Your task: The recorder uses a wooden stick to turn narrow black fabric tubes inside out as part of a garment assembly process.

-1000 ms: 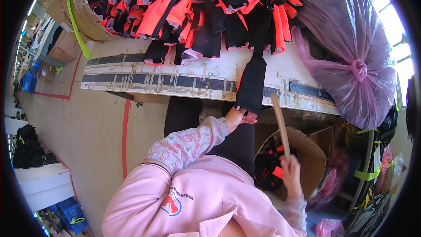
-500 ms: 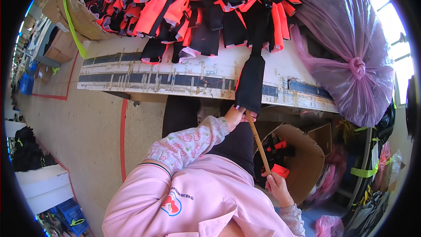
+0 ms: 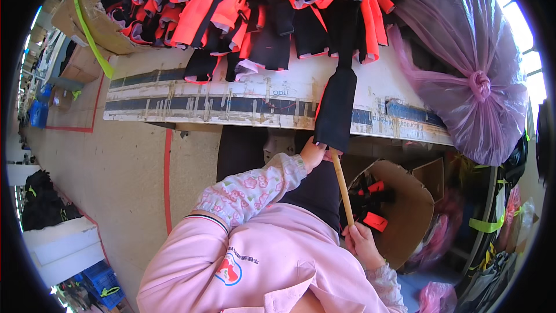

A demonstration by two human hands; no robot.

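Observation:
A long black fabric piece [image 3: 336,110], with a thin reddish line along its left side, hangs over the near edge of the table. My left hand [image 3: 313,154] pinches its lower end. From that same end a thin wooden stick [image 3: 343,190] slants down toward me, and its upper tip is hidden at the fabric. Closed around the lower part of the stick is my right hand [image 3: 362,242]. Behind, a heap of black and bright orange fabric pieces [image 3: 214,8] covers the far part of the table; the long piece reaches up into it.
The table's worn, taped edge [image 3: 231,106] runs in front of me. A knotted purple plastic bag [image 3: 479,86] bulges over its right end. Below stands an open cardboard box [image 3: 408,208] with black and orange pieces inside. Another cardboard box [image 3: 87,14] sits at the far left.
My right hand has moved slightly up and left along with the stick, and a little less of the stick shows. My left hand still pinches the fabric end.

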